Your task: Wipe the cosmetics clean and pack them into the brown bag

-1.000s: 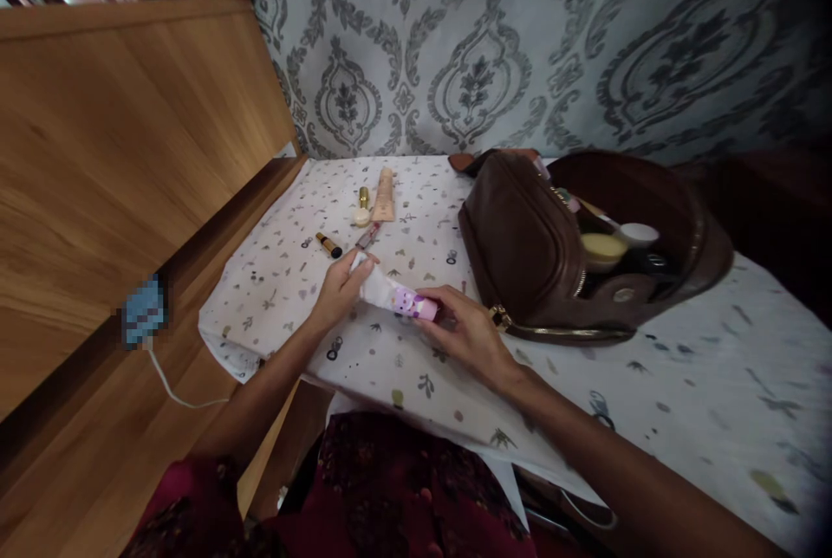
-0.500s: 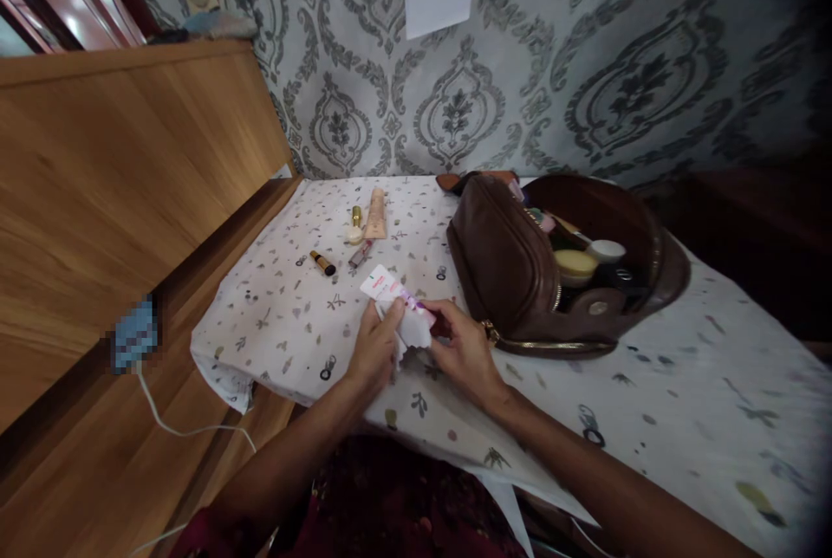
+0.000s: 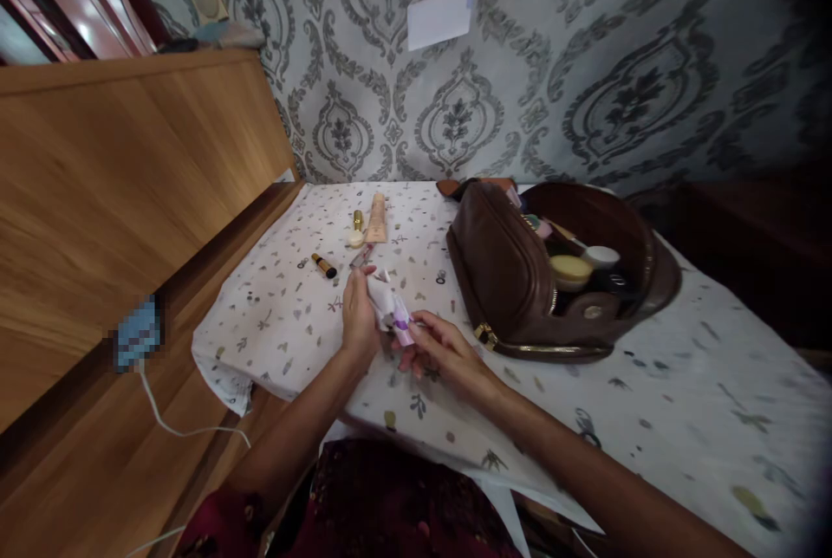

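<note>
Just in front of me, over the near half of the table, my left hand [image 3: 360, 315] is closed around the white side of a small white-and-purple packet [image 3: 392, 307]. At its purple end, my right hand [image 3: 435, 341] pinches the same packet between thumb and fingers. Past my left fingertips lies a small pinkish tube [image 3: 361, 257]. A black-and-gold lipstick-like tube [image 3: 323, 265] rests to its left. Farther back are a beige squeeze tube [image 3: 377, 218], a gold tube [image 3: 357, 221] and a small cream-coloured round item [image 3: 355, 239].
A brown cosmetic bag [image 3: 507, 263] stands unzipped at the right, holding a yellow-lidded jar [image 3: 572, 269], a white-lidded container and a brush. A patterned white cloth [image 3: 260, 315] covers the table. Wooden furniture [image 3: 143, 133] rises at left, and a cable [image 3: 188, 432] trails below.
The packet has been turned and tilted, so its printed white end no longer faces up. My left hand has shifted slightly left and upright; my right fingers have moved to the purple end.
</note>
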The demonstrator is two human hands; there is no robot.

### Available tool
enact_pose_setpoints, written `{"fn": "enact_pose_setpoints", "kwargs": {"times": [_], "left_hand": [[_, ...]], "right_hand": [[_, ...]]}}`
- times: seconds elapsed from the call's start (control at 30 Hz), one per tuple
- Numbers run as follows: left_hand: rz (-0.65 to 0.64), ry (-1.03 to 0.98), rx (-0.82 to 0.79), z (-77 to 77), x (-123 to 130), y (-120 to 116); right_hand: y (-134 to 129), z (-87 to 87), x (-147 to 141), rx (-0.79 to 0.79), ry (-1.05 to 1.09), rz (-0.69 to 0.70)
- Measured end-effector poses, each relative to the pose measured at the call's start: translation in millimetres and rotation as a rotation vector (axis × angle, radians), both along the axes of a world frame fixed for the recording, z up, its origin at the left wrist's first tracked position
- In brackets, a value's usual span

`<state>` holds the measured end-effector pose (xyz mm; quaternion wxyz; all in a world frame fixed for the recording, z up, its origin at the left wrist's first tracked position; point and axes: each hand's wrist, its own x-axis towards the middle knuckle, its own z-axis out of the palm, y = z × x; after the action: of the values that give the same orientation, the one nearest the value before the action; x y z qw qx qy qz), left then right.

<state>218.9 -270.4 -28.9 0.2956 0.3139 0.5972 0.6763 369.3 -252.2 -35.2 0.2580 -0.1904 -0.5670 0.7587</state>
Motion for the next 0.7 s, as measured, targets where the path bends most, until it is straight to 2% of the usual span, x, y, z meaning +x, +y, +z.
{"fn": "enact_pose_setpoints", "kwargs": {"times": [0.07, 0.1, 0.27, 0.4, 0.5, 0.7], "left_hand": [[0.116, -0.057, 0.051, 5.3, 10, 2], [0.126, -0.096, 0.069, 7.8, 14, 2], [-0.190, -0.230, 0.009, 11.8, 34, -9], [-0.283, -0.220, 0.029, 9.4, 45, -21], [-0.316, -0.176, 0.036, 11.2, 46, -26], [-0.298, -0.024, 0.049, 17.2, 37, -30]], "right_hand": [[-2, 0.1, -1, -0.042, 0.031, 0.041], [-2, 0.2, -1, -0.060, 0.039, 0.053], [2, 2.1, -2, -0.225, 0.099, -0.019], [6, 1.4, -1, -0.275, 0.080, -0.091], [7, -1.6, -1, -0.208, 0.015, -0.119], [10, -6.7, 1, 0.091, -0.171, -0.174]]}}
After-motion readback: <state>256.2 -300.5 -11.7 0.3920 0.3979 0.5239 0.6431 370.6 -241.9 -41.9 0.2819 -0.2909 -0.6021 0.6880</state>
